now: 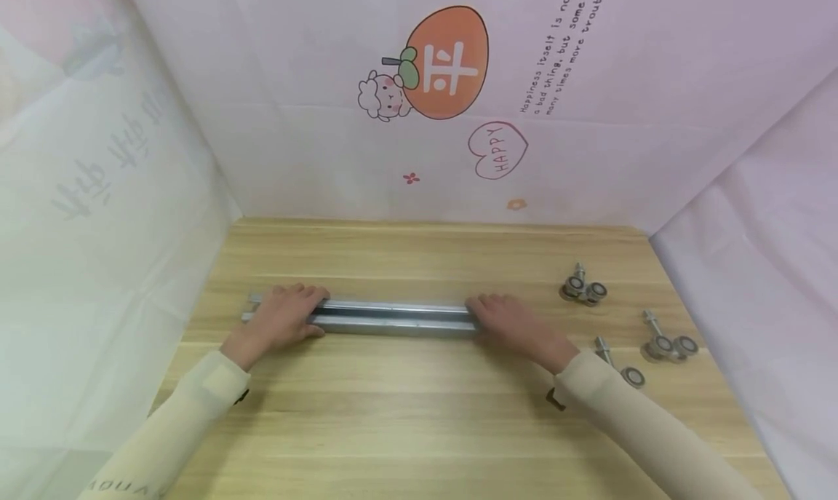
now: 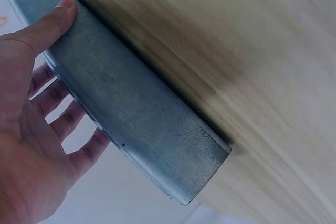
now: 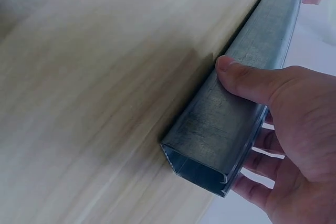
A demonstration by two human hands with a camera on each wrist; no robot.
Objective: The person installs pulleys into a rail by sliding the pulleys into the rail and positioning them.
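Observation:
A long silver metal channel rail (image 1: 393, 326) lies crosswise on the wooden table, its slot facing up in the head view. Near its left end my left hand (image 1: 284, 316) grips it. The left wrist view shows the thumb on the near side of the rail (image 2: 131, 98), with the fingers around the far side. My right hand (image 1: 513, 327) holds the right end in the same manner, thumb on the near wall. In the right wrist view the hollow end of the rail (image 3: 220, 116) is visible just past that hand.
To the right of my right hand are three metal roller trolleys with bolts: one at the back (image 1: 594, 293), one far right (image 1: 663, 347), and one nearer (image 1: 633, 376), partly behind my sleeve. Printed pale cloth (image 1: 294, 158) walls the table (image 1: 406, 427) at the back and sides.

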